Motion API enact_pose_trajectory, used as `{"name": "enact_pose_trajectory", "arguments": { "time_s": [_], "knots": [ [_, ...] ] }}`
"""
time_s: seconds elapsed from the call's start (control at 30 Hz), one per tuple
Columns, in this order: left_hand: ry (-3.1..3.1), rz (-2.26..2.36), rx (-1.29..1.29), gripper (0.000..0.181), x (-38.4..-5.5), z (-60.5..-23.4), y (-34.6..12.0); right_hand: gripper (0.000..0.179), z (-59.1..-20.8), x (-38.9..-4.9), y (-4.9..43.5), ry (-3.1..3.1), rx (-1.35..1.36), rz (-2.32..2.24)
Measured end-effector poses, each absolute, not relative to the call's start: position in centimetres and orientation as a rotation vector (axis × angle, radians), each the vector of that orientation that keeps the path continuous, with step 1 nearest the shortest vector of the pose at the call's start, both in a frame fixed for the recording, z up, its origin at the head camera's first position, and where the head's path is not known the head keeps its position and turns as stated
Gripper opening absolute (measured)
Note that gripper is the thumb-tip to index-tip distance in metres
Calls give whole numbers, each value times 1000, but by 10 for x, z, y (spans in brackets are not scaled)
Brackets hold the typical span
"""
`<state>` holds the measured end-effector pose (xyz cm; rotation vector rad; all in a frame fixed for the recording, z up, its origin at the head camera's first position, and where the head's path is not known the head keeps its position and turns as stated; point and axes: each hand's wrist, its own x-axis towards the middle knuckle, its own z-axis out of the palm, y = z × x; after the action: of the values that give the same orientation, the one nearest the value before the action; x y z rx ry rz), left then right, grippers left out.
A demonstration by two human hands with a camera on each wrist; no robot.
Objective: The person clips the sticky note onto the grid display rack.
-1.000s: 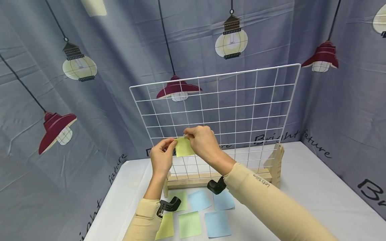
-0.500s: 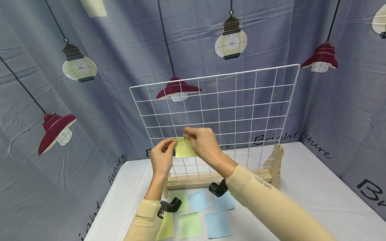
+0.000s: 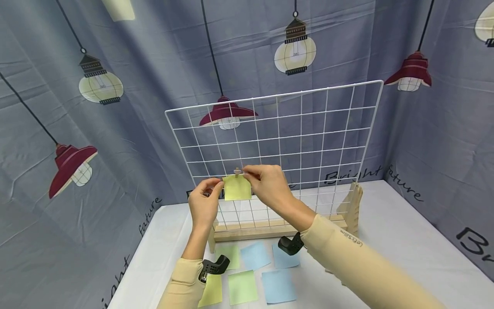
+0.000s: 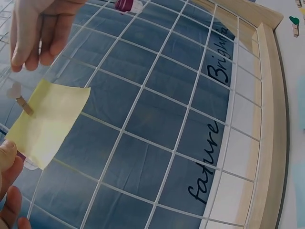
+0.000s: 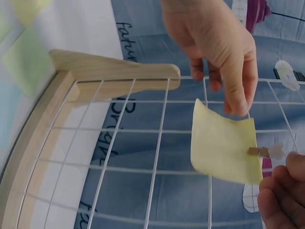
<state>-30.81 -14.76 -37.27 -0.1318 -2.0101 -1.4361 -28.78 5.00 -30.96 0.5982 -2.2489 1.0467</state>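
A yellow sticky note [image 3: 237, 189] hangs on the white wire grid [image 3: 327, 88], under a small wooden clothespin [image 5: 256, 151] with a pale heart on it. My left hand [image 3: 204, 201] pinches the note's left corner between thumb and finger; its other fingers curl loosely. Beside the note's right edge is my right hand [image 3: 272, 186], fingers bent and holding nothing. The left wrist view shows a gap between the right fingertips and both the note and the clothespin.
The grid stands in a wooden base [image 3: 251, 233] with a wooden side support [image 3: 352, 206]. On the white table lie several sticky notes, among them a blue one [image 3: 278, 286] and a green one [image 3: 242, 287]. A green heart clothespin [image 4: 294, 25] lies behind the base.
My right hand has let go of the clothespin and moved a little to the right, leaving it visible on the note's top edge. The left hand keeps its pinch, shifted slightly.
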Motion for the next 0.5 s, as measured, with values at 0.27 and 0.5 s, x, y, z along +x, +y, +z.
{"name": "enact_pose_trajectory", "arguments": {
  "time_s": [0.27, 0.5],
  "knots": [
    [-2023, -1438, -176, 12, -298, -370, -148, 12, -316, -276, 77, -2306, 607, 1111],
    [-2087, -1401, -233, 16, -287, -370, -148, 10, -320, -261, 96, -2388, 589, 1138]
  ]
}}
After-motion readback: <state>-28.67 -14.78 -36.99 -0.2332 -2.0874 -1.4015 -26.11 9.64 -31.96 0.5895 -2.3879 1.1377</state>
